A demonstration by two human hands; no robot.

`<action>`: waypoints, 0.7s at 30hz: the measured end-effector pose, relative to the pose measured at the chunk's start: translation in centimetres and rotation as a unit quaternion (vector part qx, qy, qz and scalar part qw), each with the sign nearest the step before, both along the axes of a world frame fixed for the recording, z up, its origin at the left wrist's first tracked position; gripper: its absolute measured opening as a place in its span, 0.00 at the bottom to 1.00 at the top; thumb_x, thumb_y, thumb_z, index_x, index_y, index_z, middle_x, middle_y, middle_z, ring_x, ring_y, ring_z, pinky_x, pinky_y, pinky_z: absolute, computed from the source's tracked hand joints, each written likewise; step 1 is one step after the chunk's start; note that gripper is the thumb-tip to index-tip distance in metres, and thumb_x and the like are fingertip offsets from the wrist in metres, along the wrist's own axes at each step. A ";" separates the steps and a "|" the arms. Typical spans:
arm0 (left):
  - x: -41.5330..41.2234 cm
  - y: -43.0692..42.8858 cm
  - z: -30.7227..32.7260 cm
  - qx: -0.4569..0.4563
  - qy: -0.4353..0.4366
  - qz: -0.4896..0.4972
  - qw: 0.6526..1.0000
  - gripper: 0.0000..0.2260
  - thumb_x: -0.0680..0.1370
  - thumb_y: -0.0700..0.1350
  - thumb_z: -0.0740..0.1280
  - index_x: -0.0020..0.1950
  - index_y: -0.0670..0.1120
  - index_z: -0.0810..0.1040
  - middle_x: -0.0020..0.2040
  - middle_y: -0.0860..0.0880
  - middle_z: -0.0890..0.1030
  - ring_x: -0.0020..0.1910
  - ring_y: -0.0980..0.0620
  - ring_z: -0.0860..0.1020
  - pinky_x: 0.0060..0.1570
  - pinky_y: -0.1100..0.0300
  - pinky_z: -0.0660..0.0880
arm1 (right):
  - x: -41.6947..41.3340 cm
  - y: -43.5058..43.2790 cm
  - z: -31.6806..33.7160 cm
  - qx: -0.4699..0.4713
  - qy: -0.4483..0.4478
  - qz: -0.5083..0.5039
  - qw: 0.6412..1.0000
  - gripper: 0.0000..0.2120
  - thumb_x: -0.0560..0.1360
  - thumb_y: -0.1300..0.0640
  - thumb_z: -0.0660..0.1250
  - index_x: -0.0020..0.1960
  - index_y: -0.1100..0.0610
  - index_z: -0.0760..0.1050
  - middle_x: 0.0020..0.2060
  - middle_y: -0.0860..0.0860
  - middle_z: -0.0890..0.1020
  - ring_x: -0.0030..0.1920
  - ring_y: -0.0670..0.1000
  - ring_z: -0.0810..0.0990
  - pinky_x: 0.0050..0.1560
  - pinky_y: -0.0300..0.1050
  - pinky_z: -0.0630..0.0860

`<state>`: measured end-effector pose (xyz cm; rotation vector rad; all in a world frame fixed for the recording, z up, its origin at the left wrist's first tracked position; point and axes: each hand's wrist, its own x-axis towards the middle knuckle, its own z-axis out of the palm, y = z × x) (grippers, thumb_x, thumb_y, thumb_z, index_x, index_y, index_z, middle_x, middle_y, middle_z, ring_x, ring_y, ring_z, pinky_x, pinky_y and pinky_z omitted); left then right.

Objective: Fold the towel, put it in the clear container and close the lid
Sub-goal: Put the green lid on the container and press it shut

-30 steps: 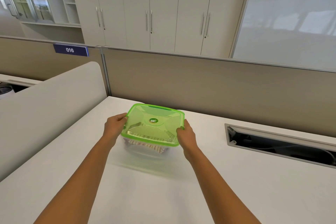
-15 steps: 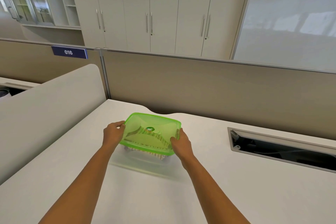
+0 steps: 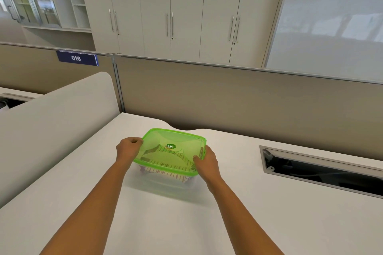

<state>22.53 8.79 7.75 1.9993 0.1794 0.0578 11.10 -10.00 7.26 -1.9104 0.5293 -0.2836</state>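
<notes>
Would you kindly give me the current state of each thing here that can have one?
Lid: on the container, gripped at both ends.
Container: upright on the desk, towel inside.
Towel: folded, in the container.
Left hand: closed on the lid's left edge.
Right hand: closed on the lid's right edge.
Cabinet doors: shut.
Cable tray: open.

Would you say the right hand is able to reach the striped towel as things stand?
Probably not. The right hand grips the green lid, which covers the clear container with the towel inside. The lid would have to come off first.
</notes>
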 end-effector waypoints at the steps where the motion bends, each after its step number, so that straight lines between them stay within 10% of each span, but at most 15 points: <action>1: 0.2 0.0 0.0 0.003 0.006 -0.001 1.000 0.12 0.76 0.41 0.63 0.56 0.39 0.81 0.59 0.41 0.80 0.61 0.42 0.74 0.58 0.55 0.70 | 0.0 -0.1 0.1 0.000 0.002 -0.003 1.000 0.17 0.74 0.65 0.60 0.62 0.61 0.70 0.60 0.58 0.75 0.60 0.57 0.74 0.57 0.48 0.73; 7: 0.9 -0.4 0.5 0.041 0.040 -0.001 0.998 0.13 0.76 0.44 0.62 0.56 0.38 0.79 0.55 0.38 0.80 0.59 0.39 0.74 0.56 0.53 0.70 | 0.4 -0.8 0.0 0.008 0.027 -0.033 0.999 0.21 0.75 0.61 0.62 0.67 0.62 0.66 0.64 0.58 0.73 0.63 0.58 0.72 0.60 0.49 0.71; 12: 1.4 -0.5 0.7 0.081 0.062 -0.018 0.995 0.12 0.77 0.44 0.61 0.35 0.42 0.74 0.36 0.43 0.75 0.47 0.42 0.71 0.50 0.54 0.70 | 0.5 -0.6 -0.1 0.002 0.029 -0.044 0.999 0.22 0.75 0.59 0.64 0.67 0.61 0.66 0.64 0.58 0.73 0.63 0.58 0.73 0.63 0.54 0.71; 21: 2.6 -1.0 0.8 0.118 0.101 -0.031 0.987 0.18 0.77 0.46 0.61 0.59 0.34 0.75 0.54 0.37 0.78 0.54 0.39 0.75 0.56 0.52 0.72 | 0.6 -1.0 -0.4 -0.014 0.023 -0.041 0.999 0.21 0.76 0.57 0.65 0.66 0.61 0.67 0.63 0.58 0.74 0.64 0.57 0.72 0.64 0.52 0.70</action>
